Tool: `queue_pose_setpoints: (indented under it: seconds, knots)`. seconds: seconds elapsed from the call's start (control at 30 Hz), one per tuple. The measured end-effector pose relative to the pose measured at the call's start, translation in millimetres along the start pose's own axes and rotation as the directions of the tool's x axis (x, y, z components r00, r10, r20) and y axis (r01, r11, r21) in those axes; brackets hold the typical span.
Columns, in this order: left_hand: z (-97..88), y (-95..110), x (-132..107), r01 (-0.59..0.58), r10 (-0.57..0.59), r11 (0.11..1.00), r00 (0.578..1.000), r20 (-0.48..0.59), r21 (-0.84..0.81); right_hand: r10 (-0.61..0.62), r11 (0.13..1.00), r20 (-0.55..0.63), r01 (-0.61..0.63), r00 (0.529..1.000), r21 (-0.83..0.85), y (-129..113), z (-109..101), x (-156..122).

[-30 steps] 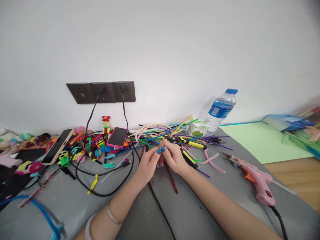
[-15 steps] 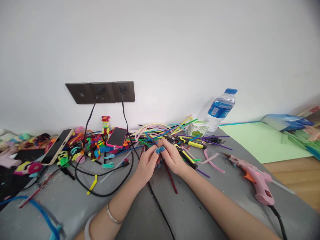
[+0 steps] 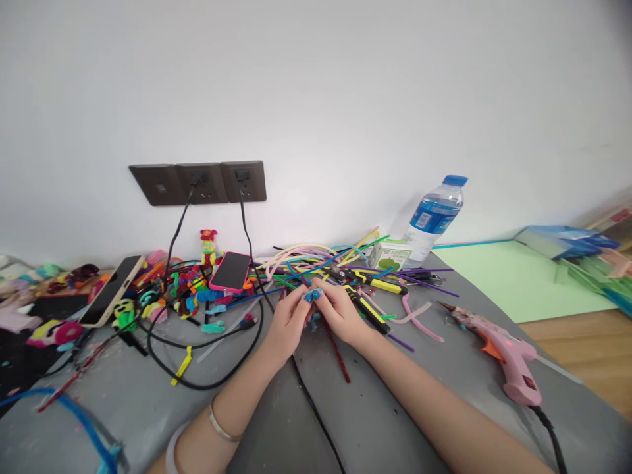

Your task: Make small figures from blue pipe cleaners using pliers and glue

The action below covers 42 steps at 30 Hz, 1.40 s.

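Close together over the middle of the table, my left hand (image 3: 288, 320) and my right hand (image 3: 340, 315) are both closed, with thumbs side by side. Between and just beneath the fingers shows a small fuzzy blue pipe cleaner piece (image 3: 315, 320), mostly hidden by them. Blue also covers the thumb tips, apparently nail polish. A dark red pipe cleaner (image 3: 338, 352) slants out from under my right hand along the tabletop. Just right of that hand lie pliers with yellow and black handles (image 3: 371, 311).
Pipe cleaners (image 3: 306, 253) pile along the wall. Left are a pink-edged phone (image 3: 230, 271), another phone (image 3: 112, 289), small fuzzy figures (image 3: 123, 315) and black cables (image 3: 202, 385). Right are a water bottle (image 3: 434, 214), a small box (image 3: 390, 255) and a pink glue gun (image 3: 513, 368).
My hands have shifted very slightly left and the fingers have adjusted, so more of the blue piece shows beneath them. Everything else stays in place.
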State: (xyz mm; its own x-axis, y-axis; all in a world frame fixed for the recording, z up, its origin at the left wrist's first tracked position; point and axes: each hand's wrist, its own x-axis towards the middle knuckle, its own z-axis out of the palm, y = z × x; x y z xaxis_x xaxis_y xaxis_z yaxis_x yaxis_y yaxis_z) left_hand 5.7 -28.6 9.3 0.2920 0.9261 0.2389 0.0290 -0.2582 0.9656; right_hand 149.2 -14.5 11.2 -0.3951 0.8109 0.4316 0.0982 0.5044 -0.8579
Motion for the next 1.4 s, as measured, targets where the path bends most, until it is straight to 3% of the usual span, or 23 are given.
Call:
queue_pose_setpoints:
  seconds: [0.33, 0.8, 1.4]
  knots:
    - [-1.9, 5.2, 0.2, -0.039, 0.038, 0.998, 0.999, 0.037, 0.051, -0.068, 0.991, -0.048, 0.062, 0.997, -0.119, 0.8, -0.4, -0.6]
    - [-1.2, 2.7, 0.5, -0.026, 0.023, 0.999, 0.998, 0.064, 0.034, -0.018, 1.000, -0.032, 0.019, 0.999, 0.011, -2.1, 0.4, 0.2]
    - [-4.0, 4.6, -0.1, -0.047, 0.042, 0.997, 0.996, 0.075, 0.065, -0.068, 0.994, -0.057, 0.062, 0.996, -0.092, -2.5, 0.6, 1.1]
